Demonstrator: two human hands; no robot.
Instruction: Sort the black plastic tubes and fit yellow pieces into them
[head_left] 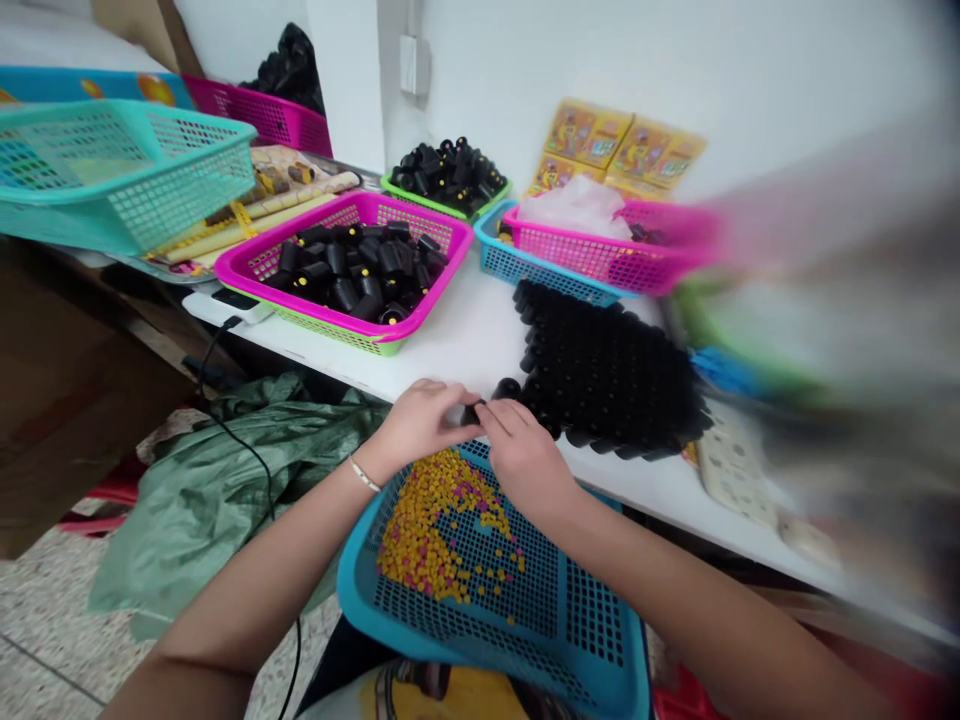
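1. Left hand [416, 425]: at the table's front edge, a bead bracelet [364, 474] on its wrist; pressed together with the right hand, its fingers closed on one side of a small black piece [466, 413], which is mostly hidden.
2. Right hand [525, 462]: fingertips clamped on the other side of the same piece; both hands work over the basket below, seemingly so anything dropped lands there.
3. Block of black cylinders [615, 370]: packed upright in rows on the white table [480, 340]; one more black cylinder [507, 388] stands just beside the hands, within easy reach.
4. Blue mesh basket [360, 590]: directly below the hands, apparently resting on the person's lap; holds yellow and magenta pellets [427, 530], spread in a loose curve.
5. Magenta-and-green basket [300, 305]: on the table, heaped with black cylinders; a green-rimmed tray [487, 203] behind it holds smaller black pieces, both probably kept as sorted stock.
6. Pink basket [592, 255]: holds clear plastic, sitting on a blue basket [525, 265]; yellow printed packets [585, 135] lean against the wall behind.
7. Teal mesh basket [127, 215]: at far left, tilted; a green woven sack [225, 480] lies on the floor below.
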